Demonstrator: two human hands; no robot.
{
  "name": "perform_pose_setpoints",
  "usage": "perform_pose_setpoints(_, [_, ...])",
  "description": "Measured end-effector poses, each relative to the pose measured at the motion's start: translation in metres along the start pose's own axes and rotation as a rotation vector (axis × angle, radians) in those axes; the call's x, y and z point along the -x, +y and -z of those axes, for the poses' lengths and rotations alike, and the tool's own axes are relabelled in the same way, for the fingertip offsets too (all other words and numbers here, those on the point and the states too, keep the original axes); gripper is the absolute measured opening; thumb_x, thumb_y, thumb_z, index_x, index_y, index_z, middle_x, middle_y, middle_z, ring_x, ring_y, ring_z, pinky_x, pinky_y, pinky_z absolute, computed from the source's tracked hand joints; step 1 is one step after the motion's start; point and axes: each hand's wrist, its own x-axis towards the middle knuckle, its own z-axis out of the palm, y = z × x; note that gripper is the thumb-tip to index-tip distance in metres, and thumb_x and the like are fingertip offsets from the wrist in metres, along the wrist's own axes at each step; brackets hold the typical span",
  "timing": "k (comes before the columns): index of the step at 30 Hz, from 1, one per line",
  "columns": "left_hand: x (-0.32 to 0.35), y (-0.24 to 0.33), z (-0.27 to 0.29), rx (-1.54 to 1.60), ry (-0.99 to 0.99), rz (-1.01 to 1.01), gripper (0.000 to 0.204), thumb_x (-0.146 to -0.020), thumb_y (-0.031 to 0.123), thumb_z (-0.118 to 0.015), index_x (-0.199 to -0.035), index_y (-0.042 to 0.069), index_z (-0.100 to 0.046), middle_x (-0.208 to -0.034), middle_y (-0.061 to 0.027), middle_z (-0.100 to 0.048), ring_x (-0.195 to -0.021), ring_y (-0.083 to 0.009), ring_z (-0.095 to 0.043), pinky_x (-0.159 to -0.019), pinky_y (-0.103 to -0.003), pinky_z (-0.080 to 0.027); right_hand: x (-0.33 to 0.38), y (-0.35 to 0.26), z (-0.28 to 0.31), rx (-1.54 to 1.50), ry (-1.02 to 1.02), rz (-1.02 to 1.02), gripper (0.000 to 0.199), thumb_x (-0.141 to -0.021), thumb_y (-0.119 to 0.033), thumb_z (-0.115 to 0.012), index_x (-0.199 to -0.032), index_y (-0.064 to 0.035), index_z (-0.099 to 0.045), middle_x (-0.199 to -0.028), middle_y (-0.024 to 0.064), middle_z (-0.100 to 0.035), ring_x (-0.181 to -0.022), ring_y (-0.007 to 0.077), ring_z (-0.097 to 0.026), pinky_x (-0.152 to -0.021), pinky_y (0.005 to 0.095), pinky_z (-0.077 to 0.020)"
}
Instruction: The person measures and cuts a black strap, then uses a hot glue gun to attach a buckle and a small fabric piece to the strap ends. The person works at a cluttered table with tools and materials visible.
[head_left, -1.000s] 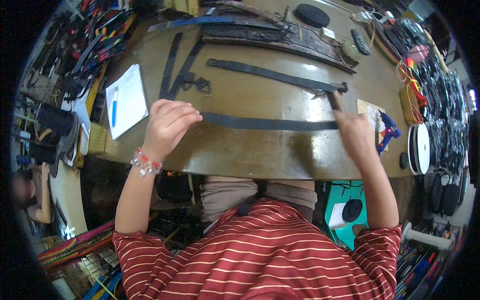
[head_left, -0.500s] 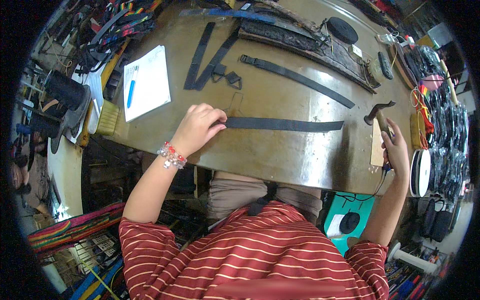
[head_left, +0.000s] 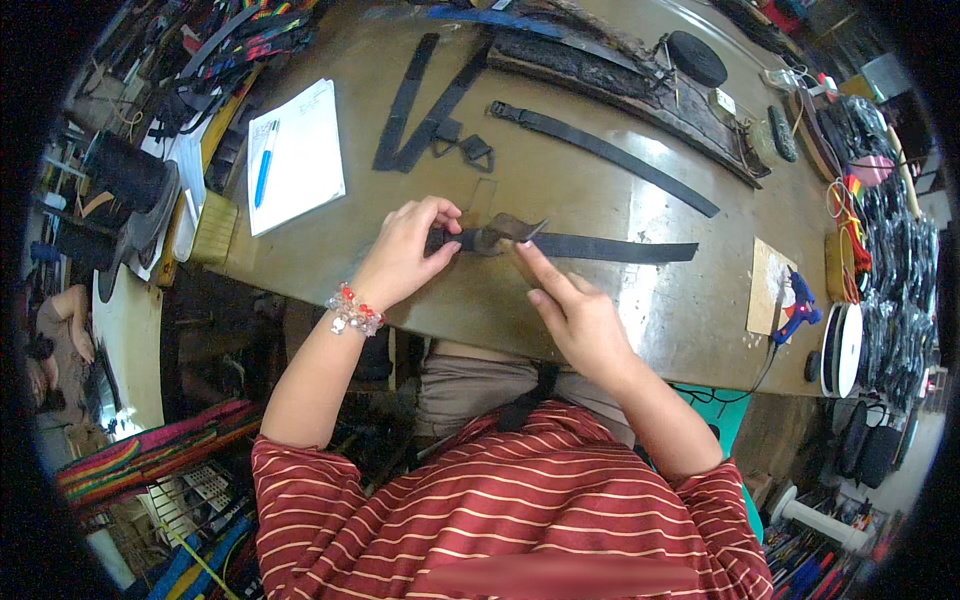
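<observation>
A black webbing strap (head_left: 620, 248) lies across the table in front of me. My left hand (head_left: 412, 238) pinches its left end between thumb and fingertips. My right hand (head_left: 580, 310) is closed round a hammer (head_left: 512, 232), index finger stretched along toward the head. The hammer's dark metal head is over the strap, just right of my left fingertips; my right hand mostly hides its handle. Beyond lies another black strap with a buckle (head_left: 600, 155). A folded black strap (head_left: 405, 105) lies farther left, beside small pieces with metal rings (head_left: 478, 153).
A white notepad (head_left: 295, 165) with a blue pen (head_left: 264, 165) lies on the left. At right are a blue glue gun (head_left: 798, 310) with its cord, a cardboard piece (head_left: 768, 285) and a white spool (head_left: 842, 348). A long dark board (head_left: 610, 95) and webbing roll (head_left: 697, 58) lie at the back.
My right hand has brought the hammer from the table's right side left to the strap, near my left hand. The glue gun is now uncovered. My left hand still pinches the strap.
</observation>
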Motion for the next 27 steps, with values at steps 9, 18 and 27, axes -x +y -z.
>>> perform_pose_setpoints(9, [-0.002,-0.004,0.002,-0.023,-0.034,-0.031,0.036,-0.076,0.008,-0.070,-0.107,0.009,-0.052,-0.093,-0.0030,-0.062,-0.094,-0.0210,-0.058,-0.089,-0.036,-0.040,-0.003,-0.004,-0.016,0.118,0.042,-0.002,0.055,-0.089,-0.018,-0.058,-0.140,-0.0295,-0.040,-0.081,0.0221,-0.060,-0.071,0.0402,-0.062,-0.062,0.0462,-0.0509])
perform_pose_setpoints(18, [-0.002,-0.001,0.003,-0.032,-0.052,-0.038,0.034,-0.076,0.010,-0.070,-0.106,0.009,-0.053,-0.092,-0.0024,-0.061,-0.095,-0.0215,-0.057,-0.090,-0.036,-0.039,0.000,-0.002,-0.021,0.089,0.087,0.032,0.055,-0.089,-0.017,-0.058,-0.140,-0.0267,-0.039,-0.082,0.0227,-0.061,-0.072,0.0402,-0.062,-0.063,0.0458,-0.0507])
perform_pose_setpoints(27, [0.019,0.002,0.011,-0.119,0.120,0.040,0.014,-0.074,0.009,-0.072,-0.085,0.005,-0.064,-0.093,-0.0069,-0.062,-0.096,-0.0253,-0.056,-0.084,-0.035,-0.045,-0.004,-0.004,-0.008,0.103,0.072,0.070,0.059,-0.092,-0.025,-0.053,-0.144,-0.0350,-0.027,-0.080,0.0219,-0.060,-0.072,0.0411,-0.063,-0.066,0.0482,-0.0525])
